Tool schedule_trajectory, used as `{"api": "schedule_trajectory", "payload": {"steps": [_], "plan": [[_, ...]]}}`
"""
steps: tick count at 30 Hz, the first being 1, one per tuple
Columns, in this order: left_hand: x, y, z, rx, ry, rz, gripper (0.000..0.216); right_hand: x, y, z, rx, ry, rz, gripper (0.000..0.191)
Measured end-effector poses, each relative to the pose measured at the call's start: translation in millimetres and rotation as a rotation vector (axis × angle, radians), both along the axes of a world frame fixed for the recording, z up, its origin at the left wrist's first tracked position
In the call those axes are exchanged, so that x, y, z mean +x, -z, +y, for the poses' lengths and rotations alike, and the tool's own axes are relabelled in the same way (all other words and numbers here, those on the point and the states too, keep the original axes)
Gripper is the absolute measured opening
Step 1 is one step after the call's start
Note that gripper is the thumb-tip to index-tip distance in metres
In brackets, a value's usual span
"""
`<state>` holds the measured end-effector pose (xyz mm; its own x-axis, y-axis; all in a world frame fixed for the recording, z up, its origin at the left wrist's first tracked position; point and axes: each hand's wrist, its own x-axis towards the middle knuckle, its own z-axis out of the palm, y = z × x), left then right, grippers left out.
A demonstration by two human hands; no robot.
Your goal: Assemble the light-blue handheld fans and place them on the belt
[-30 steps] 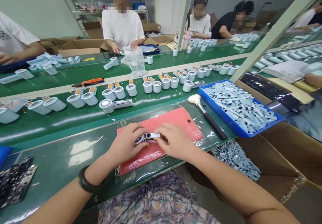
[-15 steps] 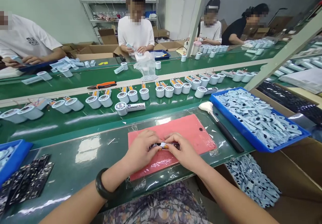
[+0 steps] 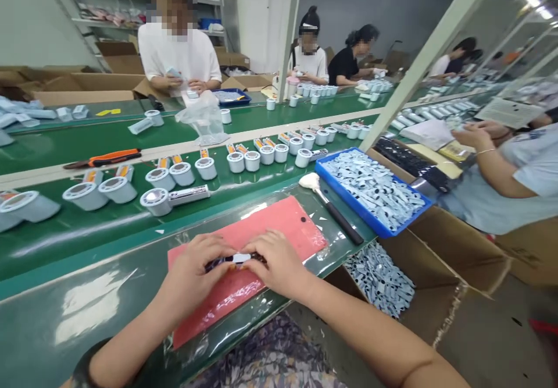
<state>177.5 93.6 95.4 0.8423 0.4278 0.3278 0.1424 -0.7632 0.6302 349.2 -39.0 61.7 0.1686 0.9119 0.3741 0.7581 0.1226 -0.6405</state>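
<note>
My left hand (image 3: 198,269) and my right hand (image 3: 274,263) are closed on the two ends of a narrow dark strip with a pale middle piece (image 3: 240,257). Thumbs press from the near side, fingers curl over the far side. The ends of the strip are partly hidden by the fingers, and its exact kind does not show. Both hands rest over a red mat (image 3: 283,218) on the green bench. To the right of the mat lies a brush (image 3: 342,220) with a black handle and a white tip.
A blue tray (image 3: 383,232) heaped with pale blue plastic pieces stands right, above a cardboard box (image 3: 429,271) beside more such pieces. Several white cup-shaped housings (image 3: 206,168) line the green conveyor, near orange-handled pliers (image 3: 114,157). Co-workers (image 3: 181,56) sit opposite; another person's arm (image 3: 492,155) is right.
The view has swung right, so the left tray and dark circuit boards are out of sight. Both hands still hold the strip, and its pale middle shows more between the fingers.
</note>
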Motion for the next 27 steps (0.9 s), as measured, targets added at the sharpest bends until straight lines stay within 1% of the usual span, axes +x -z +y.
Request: {"api": "schedule_trajectory", "payload": {"steps": [3, 7, 11, 13, 14, 16, 18, 20, 22, 25, 27], "plan": [[1, -1.1, 4, 0.105, -0.024, -0.007, 0.035, -2, -0.3, -1, 0.001, 0.051, 0.015, 0.009], [3, -4.0, 7, 0.220, -0.041, -0.014, 0.049, -8, -3.2, 2, -0.007, 0.066, 0.049, 0.004], [4, -2.8, 7, 0.301, 0.009, -0.067, 0.046, -8, -4.6, 4, -0.145, 0.091, 0.228, 0.008], [2, 0.4, 5, 0.376, 0.012, -0.111, 0.040, -6, -4.9, 2, -0.189, 0.066, 0.289, 0.010], [-1, 2.0, 3, 0.410, 0.015, -0.120, 0.037, -5, -5.0, -1, -0.196, 0.043, 0.293, 0.013], [-8, 4.5, -5, 0.450, 0.041, -0.105, 0.032, -5, -4.9, -10, -0.195, -0.008, 0.253, 0.027], [-16, 6.1, -16, 0.437, 0.079, -0.040, 0.027, -6, -3.8, -19, -0.193, -0.059, 0.187, 0.040], [-23, 7.5, -26, 0.400, 0.085, 0.043, 0.024, -7, -2.4, -24, -0.203, -0.111, 0.139, 0.044], [-26, 8.7, -34, 0.363, 0.055, 0.112, 0.025, -9, -2.1, -26, -0.226, -0.147, 0.124, 0.044], [-24, 9.8, -40, 0.322, 0.003, 0.147, 0.026, -14, -2.9, -24, -0.271, -0.114, 0.121, 0.040], [-22, 9.7, -40, 0.309, 0.002, 0.157, 0.025, -16, -2.4, -23, -0.276, -0.087, 0.091, 0.038]]}}
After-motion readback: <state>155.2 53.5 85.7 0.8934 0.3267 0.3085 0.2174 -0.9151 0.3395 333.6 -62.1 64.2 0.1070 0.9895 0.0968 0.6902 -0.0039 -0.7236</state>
